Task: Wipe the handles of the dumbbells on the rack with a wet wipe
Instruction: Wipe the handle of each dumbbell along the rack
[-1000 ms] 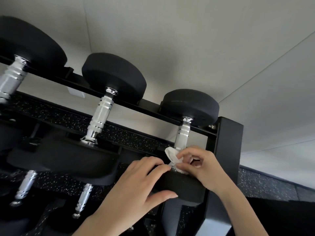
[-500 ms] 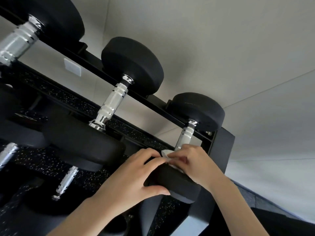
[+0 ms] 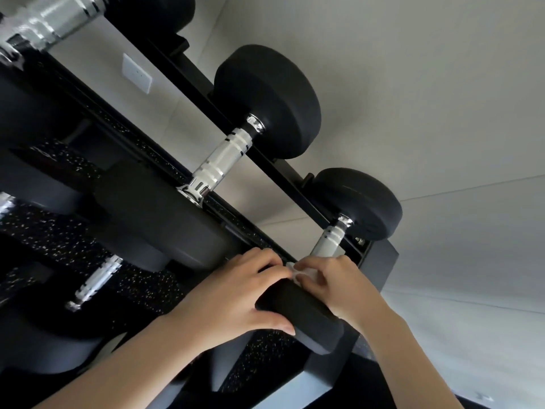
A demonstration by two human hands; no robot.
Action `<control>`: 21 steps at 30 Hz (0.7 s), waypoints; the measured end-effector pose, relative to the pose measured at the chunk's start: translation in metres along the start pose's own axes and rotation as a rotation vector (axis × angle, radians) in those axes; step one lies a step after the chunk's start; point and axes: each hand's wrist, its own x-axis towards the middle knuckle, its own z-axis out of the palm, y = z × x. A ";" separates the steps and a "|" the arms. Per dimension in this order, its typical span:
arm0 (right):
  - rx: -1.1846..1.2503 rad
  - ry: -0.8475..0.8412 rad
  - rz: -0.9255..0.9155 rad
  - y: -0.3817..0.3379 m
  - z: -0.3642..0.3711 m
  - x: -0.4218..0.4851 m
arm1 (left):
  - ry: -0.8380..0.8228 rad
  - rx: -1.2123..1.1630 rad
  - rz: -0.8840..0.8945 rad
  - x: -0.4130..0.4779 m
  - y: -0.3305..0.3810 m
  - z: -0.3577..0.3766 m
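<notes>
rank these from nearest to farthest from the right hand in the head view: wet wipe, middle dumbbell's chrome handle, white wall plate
1. wet wipe, pinched in the right hand at the handle of the end dumbbell.
2. middle dumbbell's chrome handle, up and left on the top row.
3. white wall plate, far upper left behind the rack.

Soft daylight, dim rack (image 3: 380,261), motion blur top left, edges warped

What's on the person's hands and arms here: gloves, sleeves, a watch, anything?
Nothing worn that shows. The left hand and right hand are bare: no gloves, rings or tape. The left forearm and right forearm are bare right to the frame edge: no sleeves, watch, bands or cables in view.
</notes>
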 end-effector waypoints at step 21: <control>-0.065 0.175 0.052 0.015 -0.023 0.027 | -0.047 -0.005 -0.026 0.002 -0.006 0.001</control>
